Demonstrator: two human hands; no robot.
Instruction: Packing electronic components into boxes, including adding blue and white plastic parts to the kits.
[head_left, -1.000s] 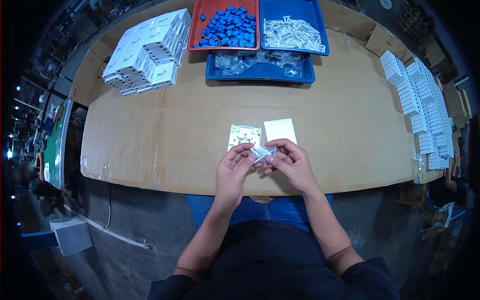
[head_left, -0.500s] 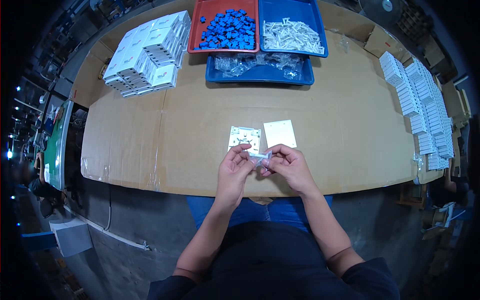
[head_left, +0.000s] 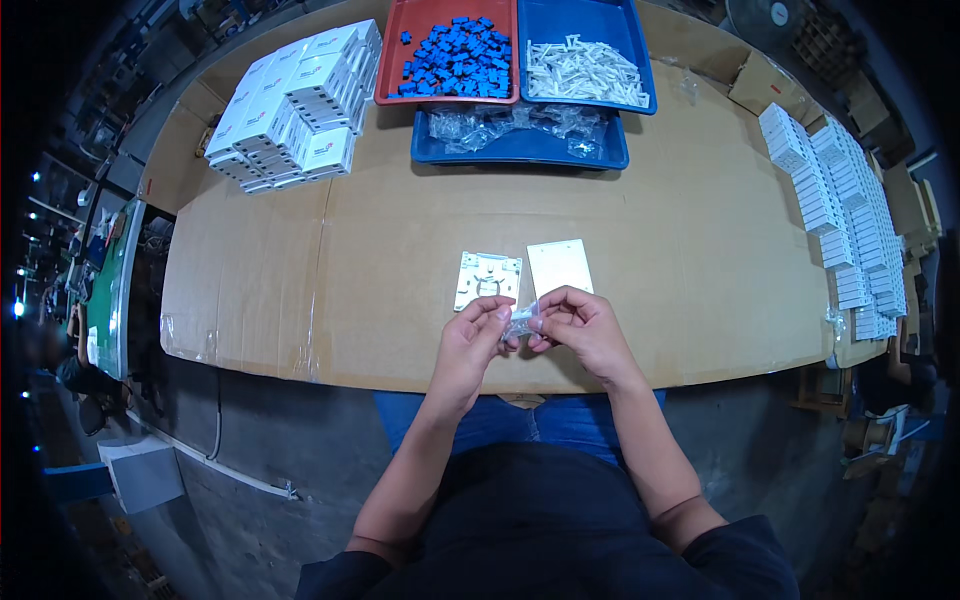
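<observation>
A small clear plastic bag (head_left: 521, 322) with something white in it is pinched between my two hands, just above the near part of the table. My left hand (head_left: 468, 345) grips its left side with thumb and fingers closed. On its right side, my right hand (head_left: 588, 335) holds it the same way. Right behind my left hand lies an open white plastic box base (head_left: 488, 272) with moulded clips inside. Beside it, behind my right hand, rests a flat white cover plate (head_left: 560, 267). My fingers hide part of the bag and the base's near edge.
A red tray (head_left: 393, 55) of blue plastic parts and a blue tray (head_left: 647, 60) of white sticks stand at the back, over another blue tray (head_left: 430, 152) with clear bags. White boxes (head_left: 285, 105) are stacked back left; more white units (head_left: 840, 215) line the right edge.
My left fingers have curled in lower around the bag, showing more of the box base. The bag has turned slightly in my fingers; both hands remain in nearly the same place.
</observation>
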